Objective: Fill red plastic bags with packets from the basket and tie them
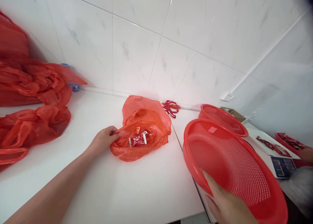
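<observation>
My left hand [104, 140] pinches the open edge of a small red plastic bag [144, 119] lying on the white counter [117, 185]. Inside the bag lie a few small red sachets [138, 140]. My right hand [226, 202] grips the near rim of a large round red plastic sieve basket [234, 165], which is held tilted at the counter's right edge, thumb inside the bowl.
A second red sieve basket [223, 118] sits behind the first. Crumpled red plastic bags [34, 126] pile up at the left. A red string [171, 107] lies by the tiled wall. A scale [282, 167] and another person's hand [306, 155] are at the far right.
</observation>
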Motion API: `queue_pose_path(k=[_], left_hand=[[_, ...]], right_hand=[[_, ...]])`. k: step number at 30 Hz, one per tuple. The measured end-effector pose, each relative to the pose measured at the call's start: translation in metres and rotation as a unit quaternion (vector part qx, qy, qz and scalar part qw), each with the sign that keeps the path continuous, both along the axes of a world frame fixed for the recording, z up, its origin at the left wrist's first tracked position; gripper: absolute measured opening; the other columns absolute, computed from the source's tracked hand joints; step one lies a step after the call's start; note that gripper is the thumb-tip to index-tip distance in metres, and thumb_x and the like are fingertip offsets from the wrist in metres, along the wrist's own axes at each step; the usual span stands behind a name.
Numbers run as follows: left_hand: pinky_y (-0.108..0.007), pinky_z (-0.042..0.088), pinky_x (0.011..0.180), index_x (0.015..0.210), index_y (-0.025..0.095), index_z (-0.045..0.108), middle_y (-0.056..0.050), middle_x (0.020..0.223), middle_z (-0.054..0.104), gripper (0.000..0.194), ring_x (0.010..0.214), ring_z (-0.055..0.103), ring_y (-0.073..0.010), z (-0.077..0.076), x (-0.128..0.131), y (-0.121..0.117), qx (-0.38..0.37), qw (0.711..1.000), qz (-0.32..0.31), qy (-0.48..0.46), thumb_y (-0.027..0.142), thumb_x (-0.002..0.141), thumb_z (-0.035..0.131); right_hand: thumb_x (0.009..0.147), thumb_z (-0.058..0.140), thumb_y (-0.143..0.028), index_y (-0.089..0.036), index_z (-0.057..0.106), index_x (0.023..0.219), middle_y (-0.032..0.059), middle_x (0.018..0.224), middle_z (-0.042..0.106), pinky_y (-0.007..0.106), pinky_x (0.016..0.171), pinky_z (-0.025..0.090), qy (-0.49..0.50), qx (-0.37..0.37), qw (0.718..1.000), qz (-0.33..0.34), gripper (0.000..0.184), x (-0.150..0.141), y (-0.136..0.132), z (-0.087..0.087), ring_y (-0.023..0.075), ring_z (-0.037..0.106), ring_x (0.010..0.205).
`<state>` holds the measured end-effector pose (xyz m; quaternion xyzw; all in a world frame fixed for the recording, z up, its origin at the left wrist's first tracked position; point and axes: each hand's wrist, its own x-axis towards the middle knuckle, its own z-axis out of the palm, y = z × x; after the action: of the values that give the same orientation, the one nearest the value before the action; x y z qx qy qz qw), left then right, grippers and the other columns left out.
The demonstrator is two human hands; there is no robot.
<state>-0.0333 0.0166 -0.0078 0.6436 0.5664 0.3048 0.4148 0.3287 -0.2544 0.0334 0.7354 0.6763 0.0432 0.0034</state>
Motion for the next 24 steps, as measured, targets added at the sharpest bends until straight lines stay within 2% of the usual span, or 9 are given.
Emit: queue_pose_path(k=[2,4,7,11,14,17,20,24], left_hand=[[-0.024,0.037,0.050,0.072,0.022,0.055,0.003,0.064,0.061,0.026,0.056,0.053,-0.0149,-0.002,0.000,0.000,0.001,1.000,0.002,0.009,0.048,0.071,0.056],[-0.024,0.038,0.051,0.073,0.022,0.055,0.003,0.065,0.062,0.026,0.057,0.054,-0.0151,-0.003,-0.001,0.000,0.003,1.000,0.005,0.015,0.048,0.071,0.055],[-0.024,0.038,0.051,0.073,0.023,0.055,0.003,0.065,0.062,0.025,0.058,0.055,-0.0154,-0.002,0.000,-0.001,0.008,1.000,0.007,0.021,0.048,0.072,0.055],[-0.024,0.038,0.052,0.072,0.022,0.055,0.003,0.065,0.061,0.025,0.057,0.054,-0.0149,0.000,0.000,-0.003,0.009,1.000,0.009,0.024,0.047,0.071,0.056],[-0.024,0.039,0.052,0.071,0.021,0.055,0.003,0.065,0.061,0.027,0.057,0.053,-0.0146,0.001,0.000,-0.004,0.015,1.000,0.009,0.010,0.048,0.070,0.056],[-0.024,0.039,0.053,0.072,0.021,0.056,0.003,0.066,0.061,0.029,0.058,0.054,-0.0148,0.003,0.000,-0.006,0.020,1.000,0.003,-0.023,0.049,0.068,0.059],[-0.023,0.039,0.053,0.072,0.020,0.057,0.002,0.066,0.061,0.032,0.059,0.054,-0.0148,0.006,0.000,-0.009,0.019,0.998,-0.007,-0.054,0.051,0.067,0.061],[-0.025,0.042,0.056,0.077,0.019,0.059,0.001,0.072,0.064,0.035,0.064,0.058,-0.0170,0.010,-0.002,-0.012,0.009,0.996,-0.025,-0.079,0.052,0.067,0.063]], right_hand=[[0.078,0.032,-0.007,-0.030,0.003,0.148,0.0086,0.111,0.068,0.031,0.060,0.058,-0.034,0.022,0.999,0.000,0.080,-0.013,-0.008,-0.019,0.0238,0.070,0.075],[0.073,0.030,-0.001,-0.030,-0.011,0.146,0.0085,0.107,0.069,0.033,0.057,0.058,-0.063,0.050,0.997,0.014,0.089,-0.023,-0.009,-0.032,0.0235,0.070,0.070],[0.073,0.031,0.000,-0.028,-0.015,0.146,0.0084,0.103,0.069,0.034,0.056,0.058,-0.071,0.074,0.994,0.034,0.090,-0.028,-0.007,-0.041,0.0237,0.069,0.068],[0.075,0.034,-0.005,-0.027,-0.003,0.148,0.0084,0.107,0.068,0.031,0.055,0.057,-0.056,0.068,0.995,0.044,0.085,-0.024,-0.004,-0.036,0.0230,0.070,0.073],[0.081,0.036,-0.012,-0.023,0.016,0.147,0.0083,0.101,0.070,0.029,0.055,0.056,-0.045,0.047,0.997,0.038,0.070,-0.019,-0.003,-0.026,0.0222,0.070,0.072],[0.085,0.036,-0.018,-0.021,0.036,0.140,0.0068,0.082,0.073,0.029,0.051,0.054,-0.050,0.026,0.998,-0.007,0.055,-0.008,-0.002,-0.017,0.0222,0.069,0.061],[0.086,0.038,-0.023,-0.021,0.043,0.135,0.0055,0.073,0.072,0.030,0.050,0.052,-0.061,0.006,0.997,-0.054,0.050,0.009,0.003,-0.012,0.0232,0.068,0.056],[0.087,0.039,-0.034,-0.025,0.049,0.130,0.0068,0.086,0.073,0.031,0.047,0.052,-0.079,0.016,0.994,-0.073,0.045,0.028,0.016,-0.006,0.0247,0.070,0.064]])
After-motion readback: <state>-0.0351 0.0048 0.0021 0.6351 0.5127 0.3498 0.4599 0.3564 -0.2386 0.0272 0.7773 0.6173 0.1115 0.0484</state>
